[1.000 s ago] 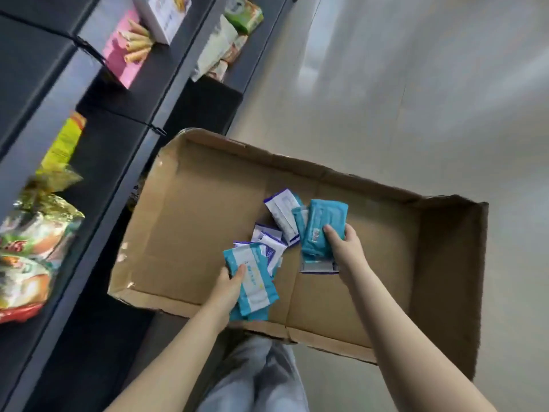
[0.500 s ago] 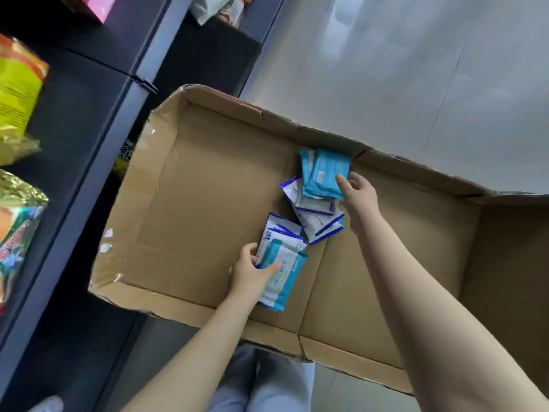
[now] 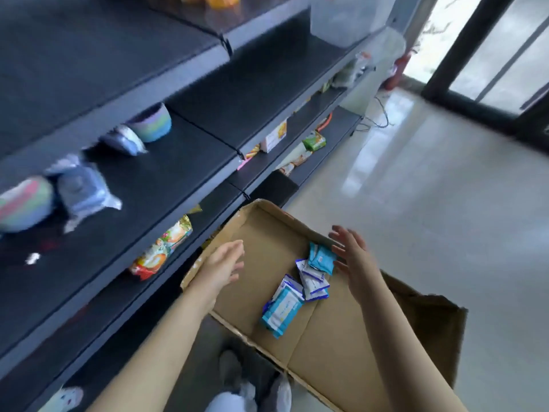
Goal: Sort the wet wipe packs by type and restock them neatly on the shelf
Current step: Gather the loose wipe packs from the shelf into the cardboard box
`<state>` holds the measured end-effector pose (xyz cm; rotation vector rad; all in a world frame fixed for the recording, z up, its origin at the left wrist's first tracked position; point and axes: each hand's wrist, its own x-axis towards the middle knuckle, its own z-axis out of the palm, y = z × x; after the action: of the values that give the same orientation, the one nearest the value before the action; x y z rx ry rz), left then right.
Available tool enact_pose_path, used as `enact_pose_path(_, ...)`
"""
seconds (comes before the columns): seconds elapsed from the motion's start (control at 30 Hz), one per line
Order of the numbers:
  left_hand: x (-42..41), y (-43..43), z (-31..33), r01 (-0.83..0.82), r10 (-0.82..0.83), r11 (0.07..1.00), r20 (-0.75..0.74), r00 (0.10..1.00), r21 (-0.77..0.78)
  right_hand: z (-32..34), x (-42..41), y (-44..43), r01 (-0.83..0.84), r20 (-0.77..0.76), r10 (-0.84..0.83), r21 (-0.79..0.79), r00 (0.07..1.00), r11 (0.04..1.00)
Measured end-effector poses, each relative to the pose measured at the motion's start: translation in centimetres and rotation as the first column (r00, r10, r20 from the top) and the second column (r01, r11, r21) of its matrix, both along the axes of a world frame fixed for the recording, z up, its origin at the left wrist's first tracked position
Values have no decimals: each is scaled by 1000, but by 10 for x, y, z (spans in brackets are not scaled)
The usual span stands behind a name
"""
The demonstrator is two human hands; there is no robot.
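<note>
The wet wipe packs lie in a loose heap on the floor of the cardboard box (image 3: 261, 257), below and between my two hands, and neither hand touches them. My right hand (image 3: 355, 257) hovers just to the right of the teal pack (image 3: 322, 258) at the far end of the heap, close beside it but with nothing in its grip: the fingers are spread apart and pointing away from me, palm turned inward toward the packs, near the box's far rim. Just nearer to me than the teal pack sit the white packs with blue edging (image 3: 313, 279), overlapping one another, and closest to me lies the blue-and-white pack (image 3: 280, 312), tilted across the crease in the box floor. My left hand (image 3: 222, 266) is held over the left part of the box, well apart from the heap, its grip also loose and holding nothing, fingers extended together and pointing forward, the palm facing right. Both forearms are bare and reach forward from the bottom of the view, the left one crossing the near-left wall of the box, the right one running over its right half. To my left stands the dark shelf unit (image 3: 208, 132), with a bright snack bag (image 3: 162, 248) lying on the board level with the box; everything on the shelf is blurred. The box sits on the pale, glossy floor (image 3: 430, 203).
</note>
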<state>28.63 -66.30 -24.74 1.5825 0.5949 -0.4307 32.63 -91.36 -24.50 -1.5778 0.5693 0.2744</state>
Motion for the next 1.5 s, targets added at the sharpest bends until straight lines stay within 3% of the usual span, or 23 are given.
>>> enact_pose_path(0.1,-33,53,87,-73,62,997,234,970,40,83,-11,51,-179,216,186,-52,958,982)
enact_pose_path(0.27,-105,165,201,-288,179,947,515,839,140,198,-27,171,-443,463,469,-172,752,880)
enact_pose_path(0.43,-196,295,260,-516,272,828,649,710,217,265,-66,313,-595,581,594,-220,557,773)
enact_pose_path(0.6,-282,406,286,-605,259,722,680,686,336,286,-121,439,-690,624,666,-267,409,673)
enact_pose_path(0.77,-344,484,284,-665,318,637,653,687,390,284,-161,544,-773,572,770,-340,282,535)
enact_pose_path(0.9,-373,526,268,-652,374,582,552,746,486,274,-172,594,-810,446,879,-445,170,383)
enact_pose_path(1.1,-378,563,242,-609,388,521,469,793,598,250,-157,639,-755,281,958,-617,53,223)
enact_pose_path(1.2,-368,578,236,-533,367,495,391,844,687,245,-145,655,-714,168,985,-694,-29,98)
enact_pose_path(1.27,-362,590,235,-422,335,429,293,895,798,244,-139,663,-642,122,986,-766,-112,22)
enact_pose_path(1.4,-358,601,236,-269,297,326,172,939,906,248,-138,672,-729,203,941,-682,-272,-64)
enact_pose_path(1.5,-357,603,239,-277,279,351,182,943,894,238,-138,681,-769,272,921,-637,-278,-44)
